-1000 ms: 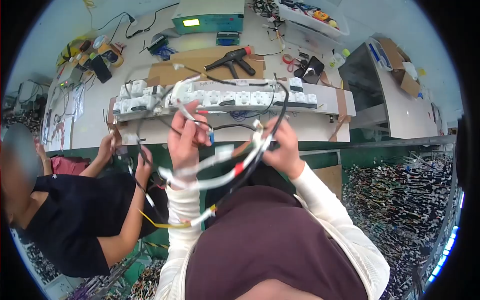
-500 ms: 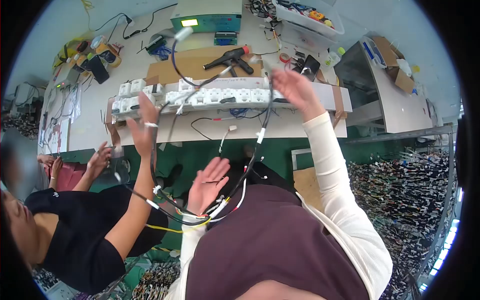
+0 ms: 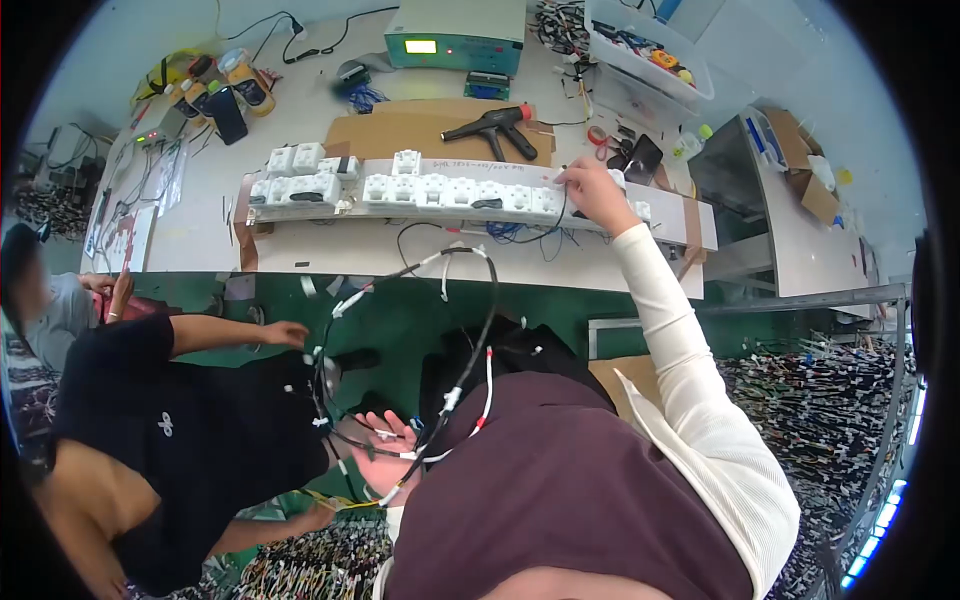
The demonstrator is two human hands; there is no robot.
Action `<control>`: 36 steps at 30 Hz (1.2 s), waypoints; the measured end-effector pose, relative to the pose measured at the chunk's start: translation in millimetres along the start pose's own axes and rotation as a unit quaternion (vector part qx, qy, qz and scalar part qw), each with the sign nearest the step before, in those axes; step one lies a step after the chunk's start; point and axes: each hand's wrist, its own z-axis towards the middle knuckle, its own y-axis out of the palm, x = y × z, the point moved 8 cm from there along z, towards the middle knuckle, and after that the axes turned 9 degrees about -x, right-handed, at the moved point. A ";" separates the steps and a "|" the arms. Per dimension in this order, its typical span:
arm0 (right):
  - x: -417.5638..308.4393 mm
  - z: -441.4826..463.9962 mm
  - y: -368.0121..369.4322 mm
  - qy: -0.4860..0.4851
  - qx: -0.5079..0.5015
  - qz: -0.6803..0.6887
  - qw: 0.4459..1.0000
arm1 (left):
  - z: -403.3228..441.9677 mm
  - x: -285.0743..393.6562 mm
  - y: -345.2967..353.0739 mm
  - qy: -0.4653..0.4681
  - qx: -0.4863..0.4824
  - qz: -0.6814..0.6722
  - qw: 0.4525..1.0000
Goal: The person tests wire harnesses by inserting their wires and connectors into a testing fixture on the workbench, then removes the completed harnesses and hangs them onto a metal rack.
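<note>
Left hand point(image 3: 382, 455): grip spread, palm up, nearer than the row of white plastic socket blocks point(image 3: 460, 192). Looped black cable harness with white connectors point(image 3: 452, 398): across left palm, short of row. Right hand point(image 3: 597, 195): at row's right part; grip's closure cannot be told.

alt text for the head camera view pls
A person's right hand is at a row of white plastic blocks on a pale table; a looped black wire harness with white bands crosses the open left hand.
</note>
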 end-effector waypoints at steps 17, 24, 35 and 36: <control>-217.3 -202.9 -20.3 -0.201 -0.314 0.405 0.835 | 15.8 -146.2 107.8 -0.326 0.047 0.260 0.908; -153.6 -369.5 5.1 -0.005 -0.142 0.584 0.799 | -70.4 -112.6 -87.5 -0.265 0.305 0.387 0.829; -154.8 -517.0 -167.2 0.026 0.063 0.464 0.883 | -77.9 -369.0 96.0 -0.347 0.026 0.049 0.936; -161.3 -528.5 -175.3 0.035 0.059 0.437 0.897 | -65.4 -377.3 121.6 -0.349 0.025 -0.085 0.933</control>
